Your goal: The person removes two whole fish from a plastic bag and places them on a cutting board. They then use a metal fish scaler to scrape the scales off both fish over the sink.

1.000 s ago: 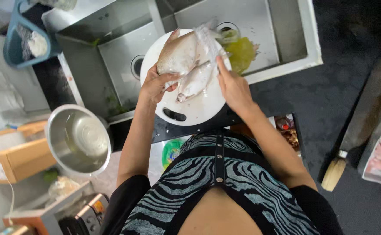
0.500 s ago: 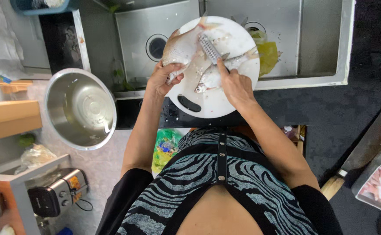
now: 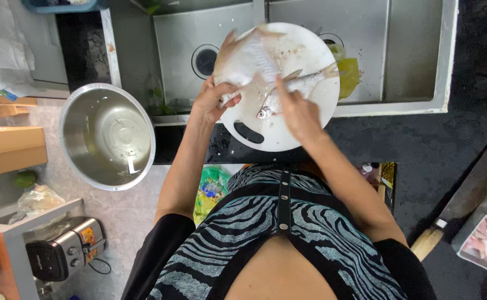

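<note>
At top centre, a round white board [image 3: 266,130] spans the steel sink [image 3: 410,50]; the left hand [image 3: 213,100] has its fingers clamped on a pale flat fish [image 3: 243,61], the right hand [image 3: 296,108] fingers pressing a slim silver fish [image 3: 296,86]. Left on the grey bench [image 3: 115,216] sits an empty steel bowl [image 3: 107,136]; a toaster [image 3: 65,253] lower left

Two fish (one broad [image 3: 242,62], one slim [image 3: 296,88]), one round white cutting board [image 3: 266,136], two hands (left [image 3: 213,101], right [image 3: 299,114]), one steel bowl [image 3: 82,119], two sink basins [image 3: 179,61], one toaster [image 3: 65,253], one cleaver [image 3: 468,197].
</note>
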